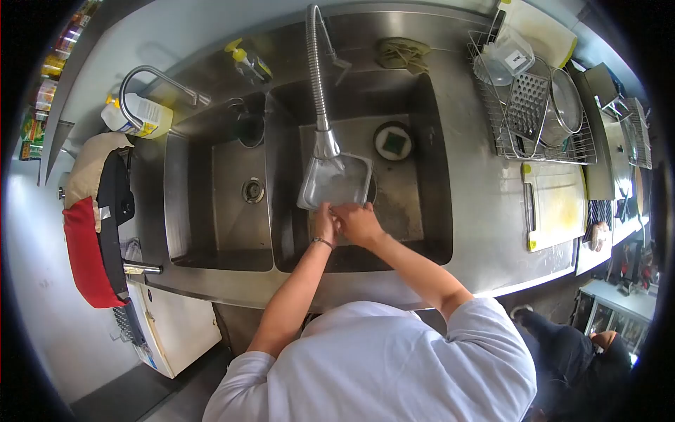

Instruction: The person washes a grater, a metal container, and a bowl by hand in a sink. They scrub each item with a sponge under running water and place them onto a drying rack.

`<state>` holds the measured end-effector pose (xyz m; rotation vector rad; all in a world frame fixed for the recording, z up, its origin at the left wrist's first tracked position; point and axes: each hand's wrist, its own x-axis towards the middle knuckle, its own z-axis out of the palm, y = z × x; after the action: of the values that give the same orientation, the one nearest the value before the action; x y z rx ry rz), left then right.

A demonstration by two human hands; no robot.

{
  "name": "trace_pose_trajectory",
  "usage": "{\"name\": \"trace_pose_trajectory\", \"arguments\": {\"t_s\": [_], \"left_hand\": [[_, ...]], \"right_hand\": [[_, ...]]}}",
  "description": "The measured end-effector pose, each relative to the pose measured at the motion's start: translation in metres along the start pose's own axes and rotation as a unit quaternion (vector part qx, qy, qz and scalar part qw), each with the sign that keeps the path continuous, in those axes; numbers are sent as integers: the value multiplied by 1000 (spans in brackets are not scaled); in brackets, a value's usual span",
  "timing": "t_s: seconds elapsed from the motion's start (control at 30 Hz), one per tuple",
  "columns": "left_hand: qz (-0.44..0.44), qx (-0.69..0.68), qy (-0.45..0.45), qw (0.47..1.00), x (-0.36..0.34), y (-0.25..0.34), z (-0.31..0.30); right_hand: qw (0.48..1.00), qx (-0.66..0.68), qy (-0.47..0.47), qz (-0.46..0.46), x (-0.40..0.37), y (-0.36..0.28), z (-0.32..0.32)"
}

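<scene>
White shirt (383, 362), partly hidden two-handed grip (357, 221) at clear container (332, 186).

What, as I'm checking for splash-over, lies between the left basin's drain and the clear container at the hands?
The head view shows the steel divider standing between the drain and the clear container.
</scene>
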<state>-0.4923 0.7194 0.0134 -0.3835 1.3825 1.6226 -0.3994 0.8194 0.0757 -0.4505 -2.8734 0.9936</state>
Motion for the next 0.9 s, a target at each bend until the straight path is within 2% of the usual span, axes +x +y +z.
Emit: {"name": "trace_pose_trajectory", "arguments": {"t_s": [0.03, 0.07, 0.1, 0.13, 0.17, 0.2, 0.23, 0.27, 0.3, 0.37, 0.4, 0.47, 0.5, 0.53, 0.57, 0.63, 0.67, 0.7, 0.77, 0.8, 0.83, 0.87, 0.9], "left_hand": [[84, 7, 56, 995, -2, 6, 6], [121, 6, 121, 985, 7, 12, 3], [120, 8, 124, 985, 10, 23, 1], [297, 175, 171, 923, 10, 36, 2], [453, 334, 205, 801, 6, 47, 3], [410, 392, 170, 806, -4, 65, 10], [366, 446, 134, 806, -12, 79, 19], [411, 478, 107, 769, -9, 85, 26], [410, 481, 105, 768, -10, 86, 34], [416, 657, 73, 624, -15, 87, 57], [419, 681, -2, 601, -18, 90, 67], [431, 678, -28, 595, -13, 87, 76], [443, 672, -51, 591, -10, 85, 79], [398, 692, -53, 600, -9, 83, 80], [396, 695, -51, 598, -11, 88, 82], [429, 616, -143, 645, -16, 95, 86], [424, 615, -144, 650, -15, 95, 83], [424, 617, -141, 648, -15, 94, 81], [473, 499, -93, 720, -13, 91, 74], [467, 515, -48, 717, 2, 81, 55], [467, 517, -46, 716, 16, 78, 37], [280, 576, 4, 768, 28, 78, 18], [82, 610, 54, 786, 35, 77, 7]], "right_hand": [[991, 122, -13, -47, 3, 7, -6], [970, 212, 33, -111, 7, 15, -31], [963, 258, 55, -51, 16, 30, -47], [950, 303, 77, 12, 27, 45, -62], [942, 301, 115, 97, 38, 51, -84], [941, 228, 222, 117, 57, 95, -63], [932, 177, 244, 200, 69, 111, -68], [926, 138, 222, 272, 86, 147, -53], [925, 140, 223, 275, 98, 175, -37], [935, 60, 205, 284, 119, 220, -3], [934, 63, 206, 286, 126, 244, 21], [951, -56, 109, 283, 137, 275, 50], [951, -53, 110, 283, 138, 284, 54], [950, -112, 54, 288, 132, 280, 53], [942, -169, -2, 291, 131, 281, 56], [943, -160, 27, 291, 133, 284, 59], [941, -155, 58, 295, 133, 287, 60], [942, -152, 58, 292, 134, 291, 58], [951, -60, 49, 299, 140, 294, 49], [952, -57, 49, 297, 143, 292, 45], [929, 49, 102, 352, 146, 288, 37], [890, 154, 151, 402, 146, 281, 28], [890, 154, 151, 401, 145, 272, 16]]}}
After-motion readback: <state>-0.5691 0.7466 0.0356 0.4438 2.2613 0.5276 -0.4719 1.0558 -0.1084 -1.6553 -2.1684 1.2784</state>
